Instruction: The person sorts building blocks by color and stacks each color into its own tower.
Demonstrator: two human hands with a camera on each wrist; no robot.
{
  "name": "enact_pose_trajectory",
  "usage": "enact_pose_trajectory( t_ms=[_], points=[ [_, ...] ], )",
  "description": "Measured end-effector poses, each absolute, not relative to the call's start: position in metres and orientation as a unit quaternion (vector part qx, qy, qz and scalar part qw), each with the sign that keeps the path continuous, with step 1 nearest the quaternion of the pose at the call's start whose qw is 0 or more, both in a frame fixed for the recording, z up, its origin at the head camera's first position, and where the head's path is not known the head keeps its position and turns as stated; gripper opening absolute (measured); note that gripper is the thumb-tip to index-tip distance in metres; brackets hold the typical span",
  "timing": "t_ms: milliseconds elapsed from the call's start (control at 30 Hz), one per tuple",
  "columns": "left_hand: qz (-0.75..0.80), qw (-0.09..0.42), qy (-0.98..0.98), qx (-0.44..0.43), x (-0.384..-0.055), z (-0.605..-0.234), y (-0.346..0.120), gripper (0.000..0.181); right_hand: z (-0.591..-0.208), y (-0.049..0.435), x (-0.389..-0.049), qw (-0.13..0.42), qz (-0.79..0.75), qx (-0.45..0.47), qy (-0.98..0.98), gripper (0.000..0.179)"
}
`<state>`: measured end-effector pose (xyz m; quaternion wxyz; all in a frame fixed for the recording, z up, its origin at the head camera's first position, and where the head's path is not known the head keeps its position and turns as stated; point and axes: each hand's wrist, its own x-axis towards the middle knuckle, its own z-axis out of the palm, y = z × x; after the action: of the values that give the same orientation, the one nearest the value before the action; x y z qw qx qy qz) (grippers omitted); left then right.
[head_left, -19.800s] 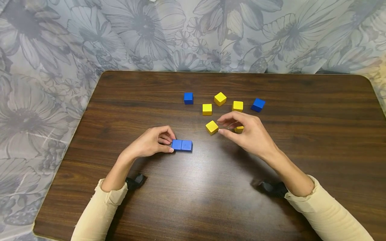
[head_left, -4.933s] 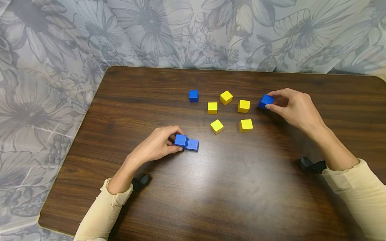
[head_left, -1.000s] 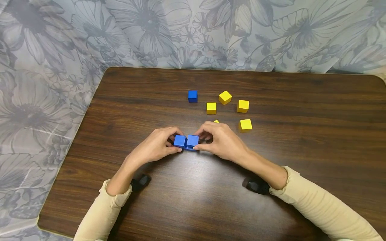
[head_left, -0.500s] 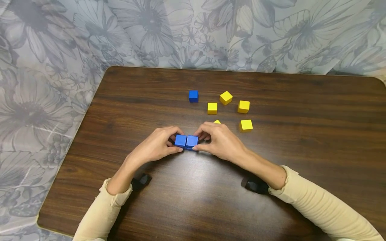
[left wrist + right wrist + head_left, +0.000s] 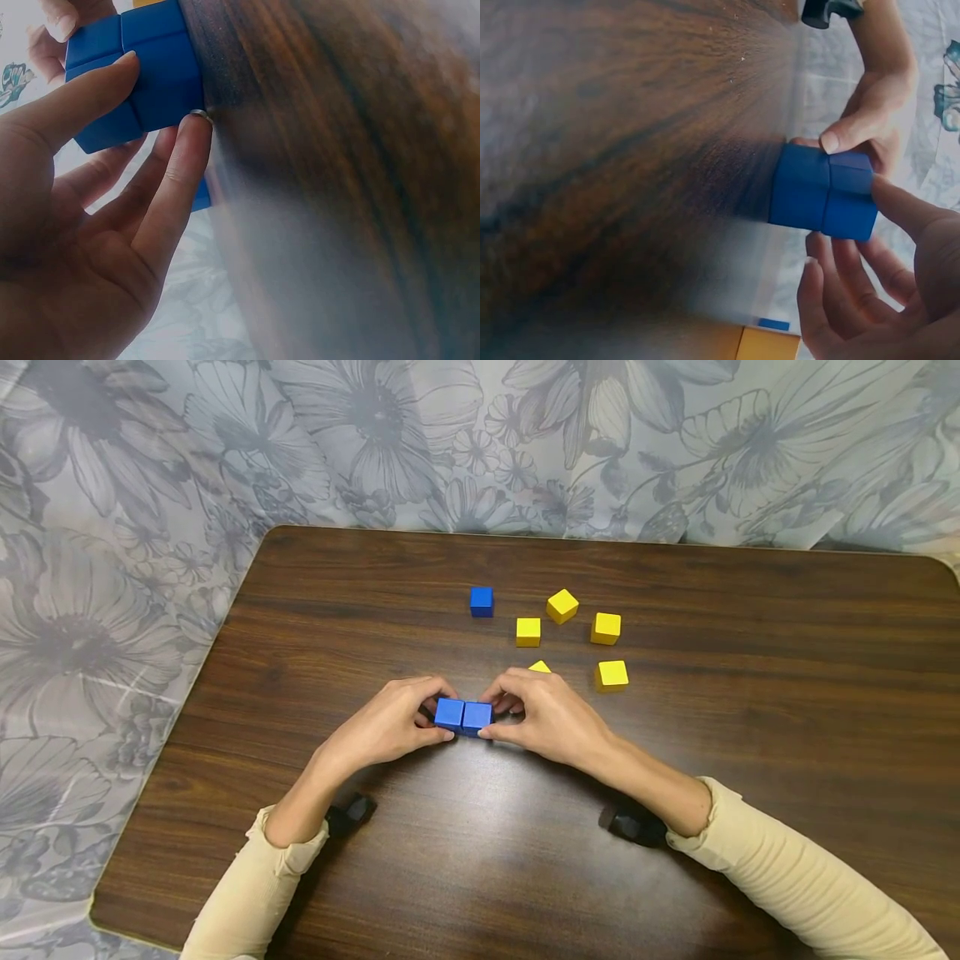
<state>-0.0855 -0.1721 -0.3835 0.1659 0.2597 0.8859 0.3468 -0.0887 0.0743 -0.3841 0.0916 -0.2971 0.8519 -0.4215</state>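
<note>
Blue cubes form a two-high block on the table in front of the person. Side by side on top sit the upper left cube (image 5: 449,714) and the upper right cube (image 5: 477,717); a lower cube (image 5: 801,187) shows beneath in the right wrist view. The left hand (image 5: 386,718) holds the stack's left end, its thumb (image 5: 105,84) lying on the blue faces in the left wrist view. From the other side the right hand (image 5: 558,720) pinches the upper right cube between thumb and fingers. Fingers hide part of the lower layer.
Behind the hands, several yellow cubes (image 5: 606,628) stand scattered on the brown wooden table (image 5: 337,577). One is partly covered by the right hand. A single blue cube (image 5: 482,602) lies to their left. A floral cloth (image 5: 465,443) hangs behind the far edge.
The right hand has brought a blue cube from the far right to the stack and lowered it beside the upper left cube. The left hand has stayed at the stack lately.
</note>
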Motion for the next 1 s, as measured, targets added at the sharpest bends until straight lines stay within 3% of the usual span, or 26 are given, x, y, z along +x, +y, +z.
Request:
enact_pose_trajectory(
  t_ms=[1000],
  points=[
    [0.338, 0.17, 0.888, 0.262, -0.0862, -0.3833, -0.1729, 0.036, -0.3792, 0.0767, -0.0928, 0.071, -0.434, -0.31, 0.843, 0.033]
  ],
)
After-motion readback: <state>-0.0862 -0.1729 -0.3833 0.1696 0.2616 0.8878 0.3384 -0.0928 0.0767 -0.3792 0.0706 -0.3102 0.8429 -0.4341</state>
